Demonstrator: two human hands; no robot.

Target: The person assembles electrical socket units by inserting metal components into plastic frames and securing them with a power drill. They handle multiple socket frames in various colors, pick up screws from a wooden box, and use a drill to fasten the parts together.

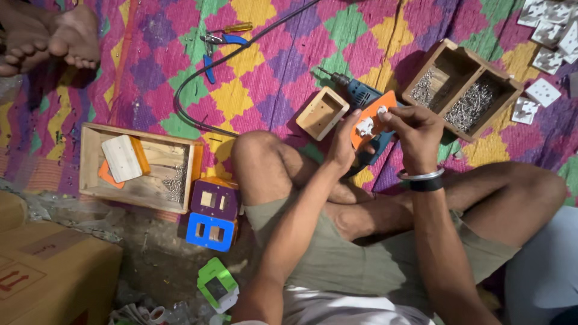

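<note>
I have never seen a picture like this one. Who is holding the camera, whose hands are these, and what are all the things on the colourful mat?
There is no machine here. The camera sits on a person's head and looks down at their own crossed legs and bare hands. The left hand holds an orange plate; the right hand touches a small white part on it. Under it lies a blue drill. On the mat lie a divided wooden box of screws, a small wooden frame, pliers, and a wooden tray. Another person's bare feet show at top left.

Patchwork mat (265, 66) in pink, yellow, green, purple; bare gritty floor (156, 259) beside it — cardboard boxes (54, 271) at left
</note>
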